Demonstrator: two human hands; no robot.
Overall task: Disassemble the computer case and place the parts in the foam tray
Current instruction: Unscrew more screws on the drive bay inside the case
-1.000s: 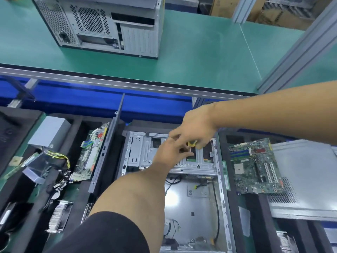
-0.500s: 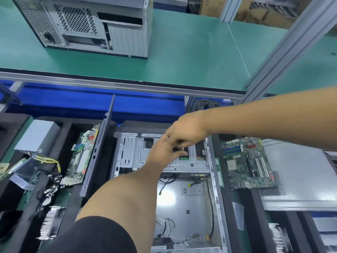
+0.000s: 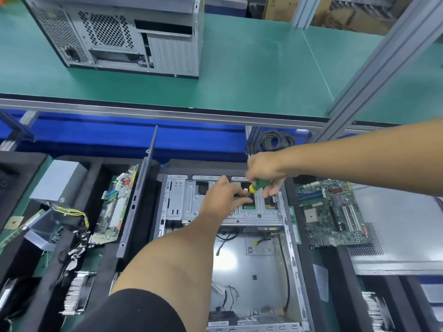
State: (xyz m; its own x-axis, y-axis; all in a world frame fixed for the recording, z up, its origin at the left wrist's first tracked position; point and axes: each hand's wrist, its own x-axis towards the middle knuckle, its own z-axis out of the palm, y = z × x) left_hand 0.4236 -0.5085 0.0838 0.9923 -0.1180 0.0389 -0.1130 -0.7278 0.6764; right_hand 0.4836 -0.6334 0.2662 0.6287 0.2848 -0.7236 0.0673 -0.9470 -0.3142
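- The open computer case [image 3: 251, 262] lies flat in the middle of the black foam tray [image 3: 335, 264], its bare metal floor facing up and loose black cables along the inside; a metal drive cage [image 3: 182, 200] spans its far end
- The right hand [image 3: 265, 172] reaches in from the right, its grip curled round a screwdriver [image 3: 257, 186] with a green and yellow handle, held over the far right part of the drive cage; the tip is hidden
- The left hand [image 3: 225, 196] rests on the drive cage just beside the screwdriver; fingers stretched toward the tool's tip, and I cannot tell whether they pinch anything
- A green motherboard [image 3: 332, 212] lies to the right of the case, resting partly on a grey side panel [image 3: 402, 226]
- To the left, a second circuit board [image 3: 115, 207] leans in a tray slot beside a dark panel [image 3: 139, 195] standing on edge; further left sits a grey power supply [image 3: 60, 180] with yellow wires
- A second, closed tower case [image 3: 119, 34] stands on the green table [image 3: 251, 68] beyond; a coil of cable [image 3: 275, 140] lies below the table's edge
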